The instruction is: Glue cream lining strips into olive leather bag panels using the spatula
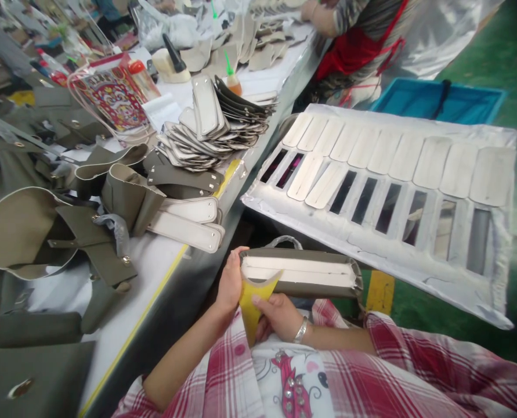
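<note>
Low in front of me is an olive-grey leather bag [314, 289] with a long white panel [302, 270] facing up. My left hand [230, 283] is closed around its left end, fingers at the rim. My right hand [282, 318] pinches a thin yellow sheet [250, 305] between thumb and fingers. The sheet's curved upper edge overlaps the left part of the white panel; its lower end drops toward my shirt. Behind the bag rises a plastic-wrapped loop [286, 240]. Part of the bag's underside is hidden by my hands and sleeve.
To the right stands a slotted white rack [371, 226] bearing rows of pale strips [369, 150]. On the left table lie stacked strips [206, 139], olive bag parts [23, 229], a red printed bag [114, 93] and a green-tipped bottle [232, 81]. A co-worker in a red apron [349, 52] sits beyond.
</note>
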`<action>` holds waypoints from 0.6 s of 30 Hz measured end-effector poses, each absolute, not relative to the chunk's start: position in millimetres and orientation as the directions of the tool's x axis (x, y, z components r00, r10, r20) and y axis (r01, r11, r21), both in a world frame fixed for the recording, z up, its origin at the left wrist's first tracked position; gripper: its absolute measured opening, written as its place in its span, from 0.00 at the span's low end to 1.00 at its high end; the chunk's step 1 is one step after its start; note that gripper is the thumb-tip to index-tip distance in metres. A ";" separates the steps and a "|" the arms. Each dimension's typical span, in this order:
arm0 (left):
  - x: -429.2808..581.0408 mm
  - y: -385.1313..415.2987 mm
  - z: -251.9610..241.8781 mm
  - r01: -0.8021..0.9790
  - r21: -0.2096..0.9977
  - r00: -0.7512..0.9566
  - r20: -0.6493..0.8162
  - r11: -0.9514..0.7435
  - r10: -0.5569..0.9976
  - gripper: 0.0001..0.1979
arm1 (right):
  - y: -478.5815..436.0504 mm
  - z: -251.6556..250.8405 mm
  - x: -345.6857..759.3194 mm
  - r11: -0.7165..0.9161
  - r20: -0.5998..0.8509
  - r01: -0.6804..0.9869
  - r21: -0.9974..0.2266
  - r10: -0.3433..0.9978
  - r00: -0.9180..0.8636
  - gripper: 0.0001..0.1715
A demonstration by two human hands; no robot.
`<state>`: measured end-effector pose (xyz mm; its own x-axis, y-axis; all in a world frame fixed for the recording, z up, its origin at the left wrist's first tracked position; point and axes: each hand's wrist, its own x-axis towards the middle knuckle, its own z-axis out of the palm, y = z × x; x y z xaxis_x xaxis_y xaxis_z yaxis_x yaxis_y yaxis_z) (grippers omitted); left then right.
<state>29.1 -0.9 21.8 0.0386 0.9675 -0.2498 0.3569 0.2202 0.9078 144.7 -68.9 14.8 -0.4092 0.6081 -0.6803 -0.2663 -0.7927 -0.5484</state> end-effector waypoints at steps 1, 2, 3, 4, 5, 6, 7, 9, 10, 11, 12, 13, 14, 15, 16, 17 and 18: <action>26.9 -0.2 23.1 0.425 0.889 0.063 -0.219 0.173 0.974 0.26 | -68.4 16.5 144.0 -0.796 -0.689 -0.250 -0.551 0.603 -0.402 0.18; 24.3 1.2 24.7 0.504 0.855 0.095 -0.192 0.119 0.977 0.25 | -67.6 18.6 143.0 -0.805 -0.705 -0.226 -0.549 0.591 -0.392 0.17; 22.0 3.1 26.5 0.597 0.800 0.128 -0.166 0.058 0.978 0.24 | -66.7 20.7 141.7 -0.814 -0.722 -0.205 -0.543 0.578 -0.381 0.16; 20.2 5.7 28.7 0.694 0.720 0.161 -0.136 -0.014 0.978 0.24 | -65.7 22.6 140.3 -0.823 -0.738 -0.192 -0.535 0.565 -0.368 0.16; 19.3 8.7 31.0 0.778 0.620 0.206 -0.094 -0.105 0.974 0.24 | -64.7 24.0 139.0 -0.832 -0.756 -0.183 -0.524 0.553 -0.351 0.17; 19.4 11.9 33.0 0.832 0.513 0.275 -0.047 -0.213 0.960 0.24 | -64.0 24.6 138.1 -0.840 -0.771 -0.177 -0.512 0.541 -0.335 0.16; 20.5 15.0 34.7 0.848 0.418 0.364 -0.011 -0.326 0.931 0.25 | -63.6 24.3 137.8 -0.847 -0.783 -0.170 -0.503 0.530 -0.326 0.16; 24.7 19.7 35.6 0.806 0.315 0.522 0.018 -0.501 0.853 0.22 | -63.7 21.0 139.8 -0.844 -0.780 -0.141 -0.517 0.533 -0.329 0.15; 27.0 21.0 34.7 0.779 0.299 0.573 0.020 -0.552 0.819 0.19 | -64.1 18.5 142.1 -0.833 -0.769 -0.118 -0.541 0.547 -0.332 0.15; 29.1 21.6 33.2 0.763 0.293 0.597 0.020 -0.576 0.802 0.18 | -64.7 15.8 145.0 -0.812 -0.749 -0.095 -0.576 0.570 -0.337 0.16; 30.8 21.7 31.3 0.762 0.291 0.599 0.024 -0.579 0.800 0.17 | -65.1 13.2 148.2 -0.786 -0.726 -0.075 -0.614 0.599 -0.339 0.17; 32.1 21.6 29.4 0.765 0.290 0.593 0.030 -0.575 0.805 0.16 | -65.3 11.0 151.5 -0.759 -0.704 -0.053 -0.648 0.625 -0.337 0.18; 33.1 21.5 27.9 0.768 0.290 0.588 0.033 -0.571 0.808 0.16 | -65.2 9.3 154.7 -0.736 -0.687 -0.033 -0.676 0.645 -0.335 0.19; 34.0 21.7 26.8 0.770 0.289 0.585 0.033 -0.569 0.810 0.15 | -64.7 8.1 157.5 -0.722 -0.678 -0.011 -0.692 0.655 -0.333 0.19; 35.1 22.4 26.4 0.774 0.286 0.581 0.032 -0.565 0.813 0.15 | -64.0 7.3 159.8 -0.714 -0.674 0.005 -0.700 0.658 -0.336 0.20; 36.4 23.5 26.7 0.782 0.279 0.574 0.029 -0.558 0.818 0.14 | -63.1 6.8 161.5 -0.711 -0.670 0.011 -0.703 0.658 -0.344 0.20; 37.9 25.0 27.4 0.792 0.267 0.564 0.024 -0.549 0.825 0.14 | -62.3 6.5 162.7 -0.714 -0.667 0.007 -0.700 0.651 -0.361 0.20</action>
